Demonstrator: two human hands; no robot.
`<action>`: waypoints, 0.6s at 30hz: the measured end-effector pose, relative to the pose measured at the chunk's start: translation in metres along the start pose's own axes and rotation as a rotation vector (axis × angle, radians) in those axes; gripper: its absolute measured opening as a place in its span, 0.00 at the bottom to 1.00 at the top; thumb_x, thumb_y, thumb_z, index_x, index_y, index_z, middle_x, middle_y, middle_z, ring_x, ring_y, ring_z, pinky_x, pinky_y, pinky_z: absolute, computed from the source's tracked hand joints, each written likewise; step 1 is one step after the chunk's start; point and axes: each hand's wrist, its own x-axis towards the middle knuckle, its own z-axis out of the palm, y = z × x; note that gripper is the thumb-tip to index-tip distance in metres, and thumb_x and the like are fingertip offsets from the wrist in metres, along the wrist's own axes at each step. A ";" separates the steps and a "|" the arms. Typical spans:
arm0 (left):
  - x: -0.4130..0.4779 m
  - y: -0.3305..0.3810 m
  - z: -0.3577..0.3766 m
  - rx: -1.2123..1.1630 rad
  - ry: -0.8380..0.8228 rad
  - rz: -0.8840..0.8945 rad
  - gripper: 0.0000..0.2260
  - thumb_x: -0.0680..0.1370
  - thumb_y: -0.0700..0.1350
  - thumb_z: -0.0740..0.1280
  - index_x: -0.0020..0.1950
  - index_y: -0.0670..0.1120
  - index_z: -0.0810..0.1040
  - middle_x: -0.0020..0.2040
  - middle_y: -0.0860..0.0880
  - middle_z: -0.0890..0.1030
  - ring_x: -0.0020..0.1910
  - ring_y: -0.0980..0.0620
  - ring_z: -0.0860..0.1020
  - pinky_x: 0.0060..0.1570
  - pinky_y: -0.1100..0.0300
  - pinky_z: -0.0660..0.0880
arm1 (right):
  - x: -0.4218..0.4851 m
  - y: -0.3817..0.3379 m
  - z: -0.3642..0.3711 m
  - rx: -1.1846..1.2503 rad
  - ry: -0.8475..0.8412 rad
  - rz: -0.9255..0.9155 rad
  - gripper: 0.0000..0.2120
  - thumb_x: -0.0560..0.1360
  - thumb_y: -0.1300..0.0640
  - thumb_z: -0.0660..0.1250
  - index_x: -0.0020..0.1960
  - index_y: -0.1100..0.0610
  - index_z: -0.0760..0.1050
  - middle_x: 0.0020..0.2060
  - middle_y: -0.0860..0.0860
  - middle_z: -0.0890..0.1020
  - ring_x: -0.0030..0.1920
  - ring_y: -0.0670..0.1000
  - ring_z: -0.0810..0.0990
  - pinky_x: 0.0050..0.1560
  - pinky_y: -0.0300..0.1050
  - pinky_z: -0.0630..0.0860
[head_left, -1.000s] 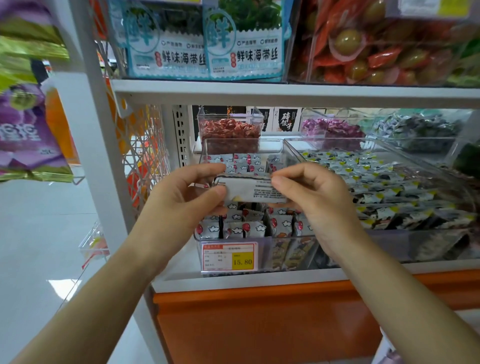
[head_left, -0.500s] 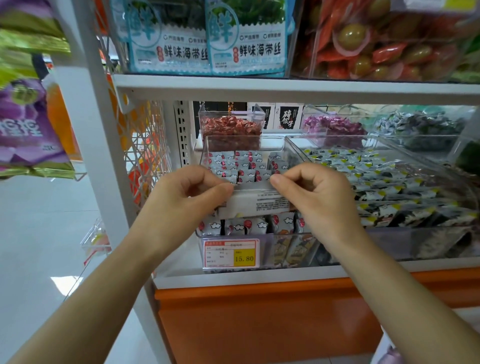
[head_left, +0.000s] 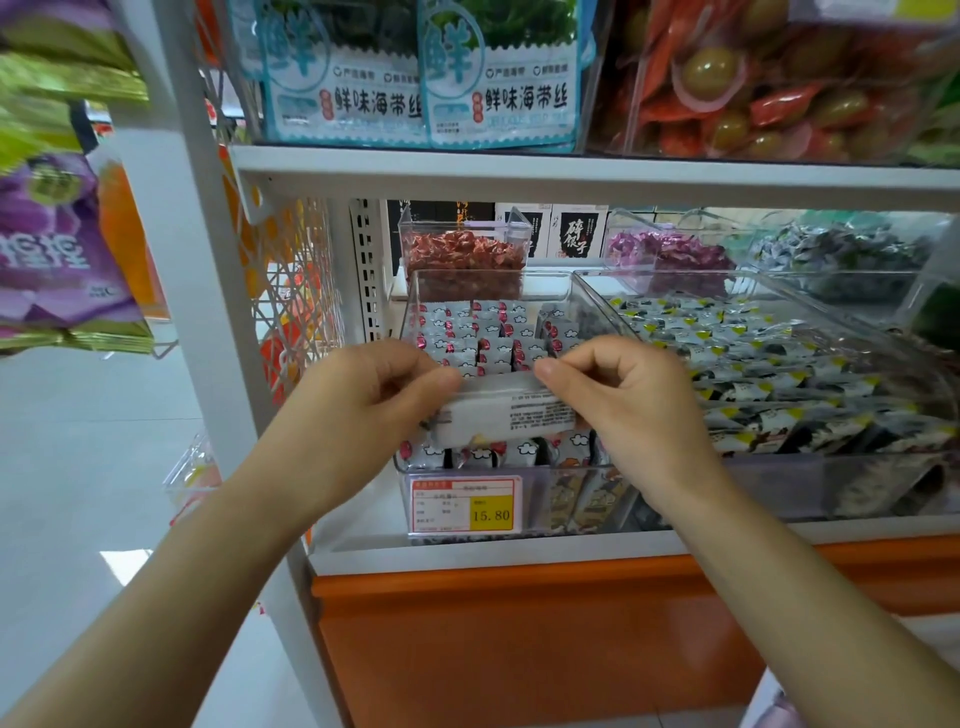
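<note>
My left hand (head_left: 358, 410) and right hand (head_left: 618, 405) each pinch an end of the packet (head_left: 506, 415), held flat between them, just above the bin (head_left: 415, 306) front. Best: keep it level, lower into the front row, release both ends together.

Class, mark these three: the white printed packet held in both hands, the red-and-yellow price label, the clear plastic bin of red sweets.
White printed packet (head_left: 493, 415): head view, middle of its face.
Red-and-yellow price label (head_left: 465, 505): head view, its centre.
Clear plastic bin of red sweets (head_left: 519, 239): head view, bare right front corner.
</note>
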 end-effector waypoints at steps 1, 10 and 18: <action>-0.001 0.000 0.001 -0.010 -0.038 -0.013 0.15 0.65 0.63 0.63 0.41 0.54 0.79 0.36 0.53 0.81 0.35 0.60 0.78 0.34 0.69 0.75 | 0.000 0.001 0.000 -0.013 0.005 0.005 0.09 0.73 0.55 0.69 0.36 0.58 0.80 0.31 0.54 0.81 0.30 0.45 0.78 0.33 0.35 0.74; -0.002 0.002 0.011 0.063 -0.037 0.019 0.06 0.71 0.54 0.68 0.44 0.63 0.73 0.41 0.61 0.78 0.43 0.67 0.76 0.38 0.76 0.70 | 0.008 0.002 -0.015 0.320 -0.129 0.287 0.09 0.74 0.61 0.67 0.38 0.64 0.80 0.35 0.59 0.83 0.34 0.54 0.84 0.29 0.46 0.81; 0.006 -0.003 0.026 -0.092 0.169 -0.044 0.09 0.78 0.47 0.63 0.55 0.48 0.78 0.42 0.54 0.82 0.36 0.60 0.80 0.37 0.64 0.79 | 0.013 0.005 -0.015 0.473 -0.165 0.112 0.13 0.69 0.62 0.71 0.51 0.51 0.79 0.45 0.47 0.85 0.46 0.49 0.84 0.43 0.38 0.80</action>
